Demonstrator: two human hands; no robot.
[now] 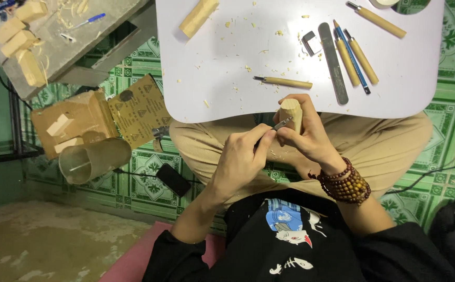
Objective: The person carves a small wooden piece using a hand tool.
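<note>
— Left hand [240,156], what is it doing?
— Its fingers are pinched together on a thin carving knife [278,125], with the tip laid against the wooden block [292,115].
— And the right hand [311,137]?
— Wrapped around that block, gripping it upright just below the near edge of the white table [212,73], over the person's lap. Brown bead bracelets [347,184] sit on that wrist.
— What lies on the table?
— Just beyond the block, a wooden-handled chisel [285,82]. Farther right, a flat grey file [333,62], a blue pencil [351,55] and more wooden-handled tools. At the far left end of the table, another wood piece [199,17], with chips scattered about.
— Off the table?
— To its left, on the green tiled floor [149,185], a cardboard box [73,128] and a clear plastic cup [94,159].
</note>
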